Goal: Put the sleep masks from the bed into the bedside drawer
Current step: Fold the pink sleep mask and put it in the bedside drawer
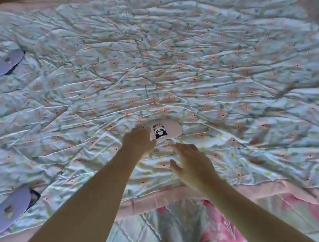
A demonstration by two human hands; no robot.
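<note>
Now both bare arms reach forward over the near edge of the bed (226, 69), covered by a wrinkled floral quilt. Left hand (139, 141) is extended farthest, palm down, resting on the left end of the pink panda sleep mask (167, 129); its fingers are curled over the mask edge, but whether they actually pinch it I cannot tell. Right hand (192, 164) sits just short of the mask, fingers spread loosely open, holding nothing, apart from the mask. The pink mask lies flat near the middle of the bed's near edge. Two purple sleep masks lie along the left edge: one far (8, 62), one near (10, 210), both well apart from the hands. Drawer not in view.
</note>
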